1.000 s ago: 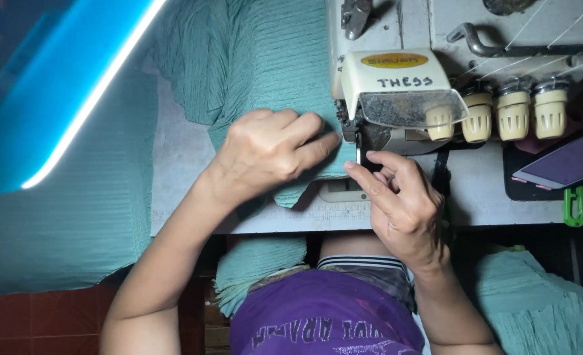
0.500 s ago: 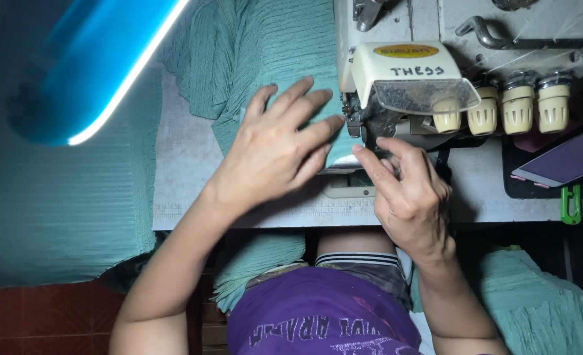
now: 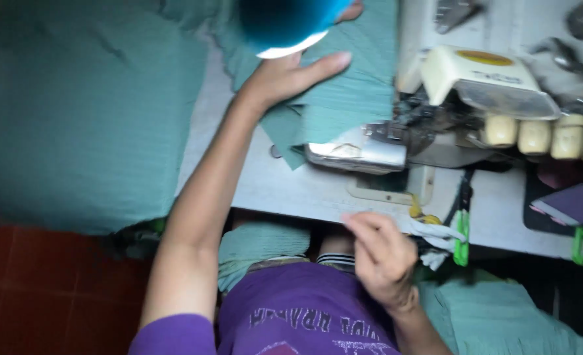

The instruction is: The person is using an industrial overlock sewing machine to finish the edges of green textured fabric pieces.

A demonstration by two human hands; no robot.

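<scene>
**Green cloth at the machine, one hand pressing, one hand drawn back**

Across the left side, a large heap of green fabric (image 3: 74, 118) lies soft and faintly ribbed beside the white table (image 3: 291, 190). Further right, the left hand (image 3: 291, 75) rests flat and spread, gripping nothing, on the green cloth piece (image 3: 344, 98), which lies on the table with its near edge touching the shiny metal presser plate (image 3: 360, 151). A blue lamp shade (image 3: 285, 20) hides the fingertips. Right of it stands the cream sewing machine (image 3: 482, 79), hard and boxy, with a row of rounded cream knobs (image 3: 541, 135). The right hand (image 3: 380, 253) hangs near the table's near edge, fingers loosely curled; whether it pinches anything cannot be told through the blur.

With only a flat palm holding it, the thin cloth could likely slide or bunch at the plate. The loose corner may well fold under.
</scene>
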